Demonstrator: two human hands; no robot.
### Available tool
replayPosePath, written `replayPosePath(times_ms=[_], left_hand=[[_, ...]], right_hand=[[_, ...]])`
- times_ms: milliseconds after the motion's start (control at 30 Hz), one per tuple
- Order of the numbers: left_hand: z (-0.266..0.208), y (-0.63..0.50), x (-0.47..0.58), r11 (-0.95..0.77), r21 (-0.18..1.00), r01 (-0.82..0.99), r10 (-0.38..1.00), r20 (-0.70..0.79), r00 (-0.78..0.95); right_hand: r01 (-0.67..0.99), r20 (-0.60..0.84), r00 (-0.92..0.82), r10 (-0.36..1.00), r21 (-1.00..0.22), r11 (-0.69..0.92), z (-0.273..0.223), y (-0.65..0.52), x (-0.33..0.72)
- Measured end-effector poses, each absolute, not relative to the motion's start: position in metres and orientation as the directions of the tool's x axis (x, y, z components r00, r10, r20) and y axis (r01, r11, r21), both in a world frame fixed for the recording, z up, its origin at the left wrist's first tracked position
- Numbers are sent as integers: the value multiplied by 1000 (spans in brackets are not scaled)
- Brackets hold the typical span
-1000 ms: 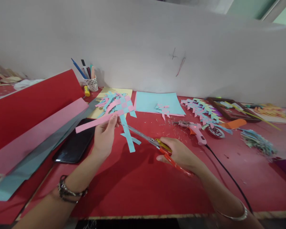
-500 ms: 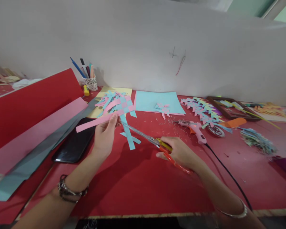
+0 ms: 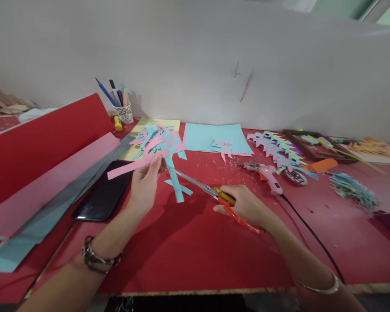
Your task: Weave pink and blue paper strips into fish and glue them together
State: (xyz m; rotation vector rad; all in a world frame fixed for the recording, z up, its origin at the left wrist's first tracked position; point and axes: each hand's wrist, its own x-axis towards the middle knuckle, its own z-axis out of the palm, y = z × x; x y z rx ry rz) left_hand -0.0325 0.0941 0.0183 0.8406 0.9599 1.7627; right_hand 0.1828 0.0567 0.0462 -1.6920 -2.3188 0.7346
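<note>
woven paper piece (image 3: 170, 142), pink and blue, held up over the red table (image 3: 195, 260), just in front of a heap of paper strips (image 3: 148, 141); pinched near its lower edge between thumb and fingers of the left hand (image 3: 144, 184). in the right hand (image 3: 245, 203), fingers curled around the handles of the scissors (image 3: 210, 190), with blades reaching across the blue strip (image 3: 178, 196) close to the left fingertips. cannot tell from here whether biting into paper or only lying against it.

could go wrong at that crossing, by judgement: too high a cut, from blades slipping up toward the weave, with loosened squares as a result. could also nick a left fingertip, given blade tips ending so near. with a slack pinch, likely to fold the thin strip rather than slice it cleanly. might snag the blue scrap (image 3: 187, 191) too, because of the close overlap in view.

compared with a second ago, hardly different: same pinch, same grip on the handles. free end of the pink strip (image 3: 130, 168) shifted slightly rightward beside the black phone (image 3: 100, 199), lower end of the blue strip a little higher.
</note>
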Motion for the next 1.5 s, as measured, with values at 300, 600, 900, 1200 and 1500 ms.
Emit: replayPosePath(times_ms=[300, 600, 900, 1200, 1500], left_hand=[[23, 101, -38, -184, 898, -399, 908, 1, -419], [19, 80, -38, -579, 717, 388, 803, 584, 120], [23, 75, -26, -799, 392, 455, 596, 611, 521], [16, 76, -18, -203, 974, -102, 933, 224, 282], [14, 71, -5, 228, 960, -160, 912, -153, 379]], right_hand=[[830, -94, -279, 956, -525, 191, 36, 63, 190], [164, -8, -269, 963, -986, 37, 24, 58, 181], [-57, 16, -124, 992, -998, 9, 26, 59, 169], [72, 75, -88, 993, -994, 81, 33, 56, 170], [61, 154, -72, 985, -986, 158, 29, 57, 170]])
